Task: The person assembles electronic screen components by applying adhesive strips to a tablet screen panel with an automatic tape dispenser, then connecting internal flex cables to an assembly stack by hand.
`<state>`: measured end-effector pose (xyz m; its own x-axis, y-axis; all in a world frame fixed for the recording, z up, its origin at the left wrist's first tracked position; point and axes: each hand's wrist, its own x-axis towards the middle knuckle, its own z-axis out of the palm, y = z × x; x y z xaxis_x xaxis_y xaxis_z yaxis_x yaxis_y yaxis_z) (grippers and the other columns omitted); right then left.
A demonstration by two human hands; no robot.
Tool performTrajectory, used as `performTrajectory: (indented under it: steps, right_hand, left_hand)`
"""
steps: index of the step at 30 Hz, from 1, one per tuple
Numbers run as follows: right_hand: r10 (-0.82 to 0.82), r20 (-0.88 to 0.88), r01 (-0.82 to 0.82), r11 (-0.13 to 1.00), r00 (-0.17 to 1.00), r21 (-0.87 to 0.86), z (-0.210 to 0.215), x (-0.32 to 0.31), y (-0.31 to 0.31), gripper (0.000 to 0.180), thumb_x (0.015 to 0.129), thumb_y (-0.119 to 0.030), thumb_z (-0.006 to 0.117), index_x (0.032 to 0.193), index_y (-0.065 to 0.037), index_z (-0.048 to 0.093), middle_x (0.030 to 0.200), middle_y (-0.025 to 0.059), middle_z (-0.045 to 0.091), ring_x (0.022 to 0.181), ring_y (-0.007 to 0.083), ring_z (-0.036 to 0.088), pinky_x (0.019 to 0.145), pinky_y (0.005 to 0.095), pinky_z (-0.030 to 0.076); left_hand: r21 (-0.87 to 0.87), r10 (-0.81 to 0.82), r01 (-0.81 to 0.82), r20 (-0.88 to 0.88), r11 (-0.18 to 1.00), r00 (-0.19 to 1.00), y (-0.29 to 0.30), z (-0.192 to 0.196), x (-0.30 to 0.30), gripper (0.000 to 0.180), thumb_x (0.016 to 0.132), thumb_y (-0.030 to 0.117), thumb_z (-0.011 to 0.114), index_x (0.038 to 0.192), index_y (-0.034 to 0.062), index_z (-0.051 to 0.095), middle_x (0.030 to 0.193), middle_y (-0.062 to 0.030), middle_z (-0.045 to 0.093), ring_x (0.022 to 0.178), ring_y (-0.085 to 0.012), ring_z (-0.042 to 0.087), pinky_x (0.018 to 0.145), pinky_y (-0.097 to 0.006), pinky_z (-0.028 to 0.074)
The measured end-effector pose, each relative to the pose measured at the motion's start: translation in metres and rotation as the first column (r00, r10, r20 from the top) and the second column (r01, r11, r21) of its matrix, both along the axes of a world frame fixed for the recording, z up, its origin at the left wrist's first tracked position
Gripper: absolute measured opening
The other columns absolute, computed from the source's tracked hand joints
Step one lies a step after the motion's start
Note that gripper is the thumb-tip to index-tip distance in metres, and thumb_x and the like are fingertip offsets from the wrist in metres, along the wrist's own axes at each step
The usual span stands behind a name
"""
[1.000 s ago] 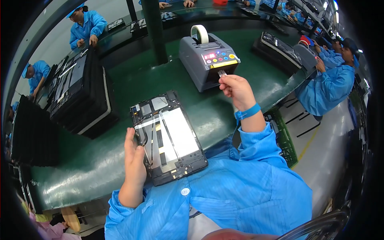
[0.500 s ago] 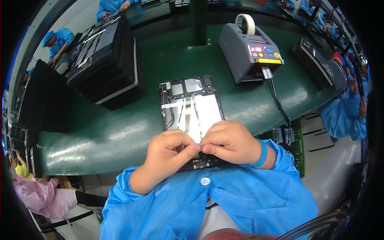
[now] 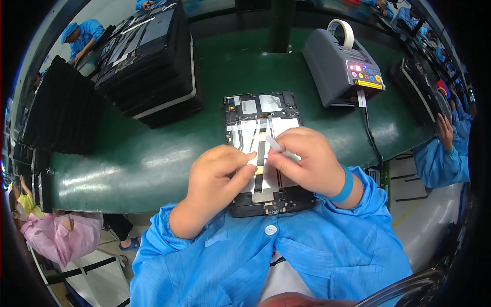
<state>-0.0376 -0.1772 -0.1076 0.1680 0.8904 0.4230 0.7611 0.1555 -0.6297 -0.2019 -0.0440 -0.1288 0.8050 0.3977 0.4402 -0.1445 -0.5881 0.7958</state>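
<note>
An opened tablet (image 3: 262,198), its inner parts bared, lies on the green table right in front of me. White sheets, dark ribbon cables and strips of tape run across its middle. My right hand (image 3: 307,156) is over the tablet's right half, thumb and forefinger closed on a short whitish strip of tape (image 3: 274,144) whose end sticks up. Over the left half, my left hand (image 3: 217,171) has its fingers curled and thumb and forefinger brought close together. Whether anything small is between those fingertips I cannot make out. The hands are slightly apart.
A grey tape dispenser (image 3: 341,69) with a white roll stands at the back right, its cable running down to the table edge. Tall stacks of black tablet parts (image 3: 153,77) and black trays (image 3: 59,112) stand at left. A co-worker's blue sleeve (image 3: 442,161) is at far right.
My hands, together low on the tablet half a second ago, have moved apart and up it. The right hand now shows a tape strip. The view has shifted, moving the scene slightly right.
</note>
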Motion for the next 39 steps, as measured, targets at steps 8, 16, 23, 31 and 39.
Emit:
performTrajectory:
  steps: [8, 16, 23, 31, 39]
  right_hand:
    - [-0.09, -0.19, 0.065, 0.989, 0.978, -0.132, -0.012, 0.018, 0.051, 0.027, 0.08, -0.011, 0.066, 0.104, -0.002, 0.055, 0.087, 0.0108, 0.059, 0.075, 0.023, 0.057, 0.069, 0.0321, 0.047]
    - [-0.085, 0.002, 0.081, 0.951, 0.996, -0.298, -0.022, 0.022, 0.088, 0.032, 0.078, -0.007, 0.064, 0.108, -0.004, 0.054, 0.083, 0.0114, 0.064, 0.081, 0.0312, 0.062, 0.068, 0.0406, 0.048]
    - [-0.045, -0.033, 0.038, 0.978, 0.998, -0.206, -0.023, 0.026, 0.096, 0.026, 0.081, 0.002, 0.061, 0.106, -0.001, 0.055, 0.076, 0.0065, 0.062, 0.068, 0.0172, 0.062, 0.062, 0.0287, 0.049]
    - [-0.022, -0.162, -0.002, 0.989, 0.986, -0.148, -0.03, 0.026, 0.093, 0.025, 0.077, -0.002, 0.063, 0.101, -0.003, 0.056, 0.076, 0.0091, 0.064, 0.072, 0.0266, 0.062, 0.065, 0.0351, 0.048]
    - [-0.008, -0.139, -0.008, 0.993, 0.99, -0.116, -0.034, 0.025, 0.089, 0.026, 0.075, -0.002, 0.064, 0.1, -0.003, 0.057, 0.075, 0.0079, 0.065, 0.072, 0.0253, 0.062, 0.066, 0.0345, 0.048]
  left_hand:
    - [0.308, 0.315, -0.234, -0.249, 0.922, 0.916, 0.045, -0.005, 0.027, 0.024, 0.076, 0.018, 0.065, 0.093, 0.0016, 0.068, 0.088, -0.0137, 0.063, 0.083, -0.0314, 0.061, 0.073, -0.039, 0.049]
    - [0.306, 0.318, -0.232, -0.27, 0.923, 0.909, 0.056, -0.025, 0.038, 0.021, 0.072, 0.015, 0.068, 0.088, 0.0019, 0.068, 0.087, -0.011, 0.058, 0.084, -0.0299, 0.058, 0.076, -0.038, 0.048]
    - [0.043, 0.27, -0.269, -0.273, 0.962, 0.923, 0.06, -0.03, 0.044, 0.019, 0.075, 0.015, 0.067, 0.086, 0.0, 0.068, 0.086, -0.0123, 0.058, 0.08, -0.0273, 0.059, 0.071, -0.036, 0.048]
    - [-0.036, 0.383, -0.422, -0.356, 0.906, 0.852, 0.065, -0.033, 0.058, 0.018, 0.075, 0.019, 0.066, 0.076, 0.0006, 0.066, 0.081, -0.014, 0.061, 0.079, -0.0286, 0.061, 0.07, -0.037, 0.049]
    - [0.179, 0.398, -0.356, -0.426, 0.917, 0.812, 0.063, -0.019, 0.063, 0.013, 0.073, 0.015, 0.062, 0.075, 0.0028, 0.065, 0.086, -0.0148, 0.062, 0.078, -0.0318, 0.062, 0.071, -0.041, 0.049]
